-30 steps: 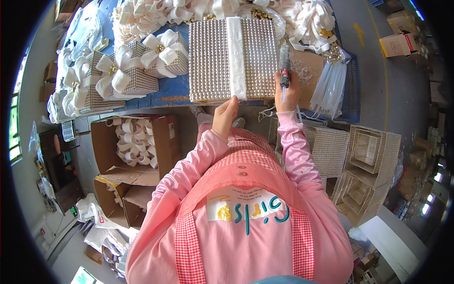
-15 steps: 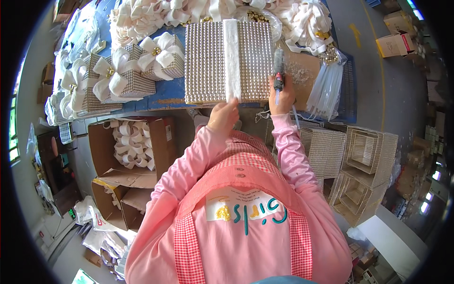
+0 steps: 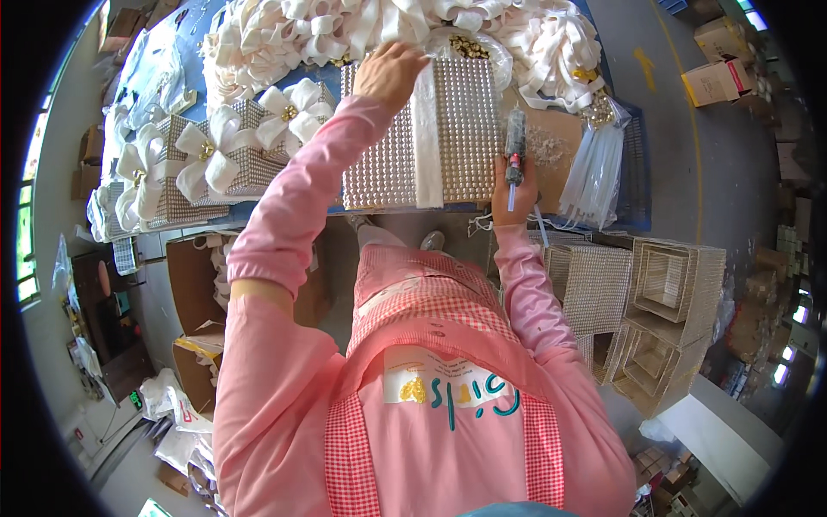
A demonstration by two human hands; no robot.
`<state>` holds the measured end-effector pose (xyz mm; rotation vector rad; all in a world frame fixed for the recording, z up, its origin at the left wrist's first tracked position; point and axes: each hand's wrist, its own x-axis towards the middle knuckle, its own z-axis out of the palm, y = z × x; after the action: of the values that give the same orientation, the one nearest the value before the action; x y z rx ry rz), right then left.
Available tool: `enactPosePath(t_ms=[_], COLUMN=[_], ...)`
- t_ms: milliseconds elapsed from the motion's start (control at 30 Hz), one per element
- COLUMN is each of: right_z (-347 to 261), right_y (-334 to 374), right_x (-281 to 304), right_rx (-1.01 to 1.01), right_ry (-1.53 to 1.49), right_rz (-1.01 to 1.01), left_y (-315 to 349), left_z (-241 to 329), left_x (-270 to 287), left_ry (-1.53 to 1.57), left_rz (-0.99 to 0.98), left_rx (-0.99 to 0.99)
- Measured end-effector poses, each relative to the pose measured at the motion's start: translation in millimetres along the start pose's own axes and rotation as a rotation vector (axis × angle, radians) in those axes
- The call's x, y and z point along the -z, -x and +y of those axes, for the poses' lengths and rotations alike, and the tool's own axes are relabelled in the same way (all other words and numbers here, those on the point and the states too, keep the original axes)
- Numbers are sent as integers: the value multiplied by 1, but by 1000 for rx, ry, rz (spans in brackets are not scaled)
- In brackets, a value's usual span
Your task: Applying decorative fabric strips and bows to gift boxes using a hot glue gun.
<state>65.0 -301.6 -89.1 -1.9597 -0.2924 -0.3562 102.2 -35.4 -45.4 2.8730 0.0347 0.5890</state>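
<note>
A box covered in pearl-like beads (image 3: 465, 129) lies on the blue table with a white fabric ribbon (image 3: 426, 138) running down its middle. My left hand (image 3: 389, 76) reaches across to the far edge of this box, at the ribbon's far end. Its fingers are bent and somewhat apart, their tips hidden, with nothing visible in them. Beside the box's right edge, my right hand (image 3: 524, 194) is wrapped round a dark glue gun (image 3: 515, 142), and a clear glue stick pokes out of its near end.
Beaded boxes with white bows (image 3: 215, 151) stand at the left. White ribbon loops (image 3: 319, 34) are heaped behind, with gold ornaments (image 3: 469, 47) in a plastic bag. Clear glue sticks (image 3: 590, 172) lie at the right. Beaded open boxes (image 3: 663, 276) and a carton (image 3: 194, 284) sit below the table edge.
My left hand has moved from the ribbon's near end to the far edge of the box. The right hand still holds the glue gun. The view has shifted slightly.
</note>
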Motion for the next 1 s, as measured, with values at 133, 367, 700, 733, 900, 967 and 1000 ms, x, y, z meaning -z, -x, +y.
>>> enactPosePath(t_ms=[133,367,700,733,900,967,1000], right_z=[2,2,4,5,18,9,11], right_y=[-1,-4,-5,-6,-5,-4,-1], right_x=[2,3,9,9,17,29,28], right_rx=[-23,43,-77,-77,-243,-299,-326], right_ry=[83,98,12,14,-127,-154,-309], right_rz=[-16,6,-99,-102,-84,-142,-137], left_y=[14,103,177,183,210,218,223], left_z=[7,52,96,84,41,27,24], left_x=[-17,31,86,82,70,62,57], left_ry=[-292,-145,363,361,726,679,708], left_rz=[-390,-532,-247,-34,357,149,39], left_rx=[-34,-211,-8,84,796,787,681])
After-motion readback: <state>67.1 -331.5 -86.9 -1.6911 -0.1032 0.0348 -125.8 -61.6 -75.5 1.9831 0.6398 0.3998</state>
